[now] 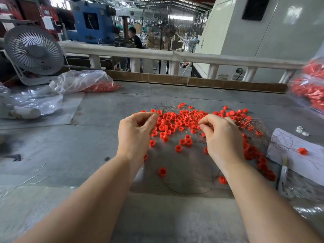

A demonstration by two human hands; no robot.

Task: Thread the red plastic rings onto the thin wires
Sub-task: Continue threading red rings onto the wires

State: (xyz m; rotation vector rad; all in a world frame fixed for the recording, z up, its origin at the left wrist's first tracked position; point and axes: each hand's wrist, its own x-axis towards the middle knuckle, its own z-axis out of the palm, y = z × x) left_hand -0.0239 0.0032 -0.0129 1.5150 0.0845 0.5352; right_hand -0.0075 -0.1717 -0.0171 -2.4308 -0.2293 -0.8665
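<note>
- Your left hand (135, 132) hovers above the grey worktable (98, 137), thumb and forefinger pinched on the end of a thin wire (146, 112) at the left edge of the ring pile.
- Your right hand (221, 137) has its fingers curled in, with thumb and forefinger tips pinched together over the tangle of wires (249, 122); you cannot tell whether they hold a wire or a ring.
- The loose red plastic rings (175, 122) lie scattered on the table between and beyond your hands.
- A string of rings (259, 158) runs along the table just right of your right wrist.
- A clear bag of rings (84, 82) lies far left, near a white desk fan (34, 50).
- Another bag of rings (310, 86) sits at the right edge.
</note>
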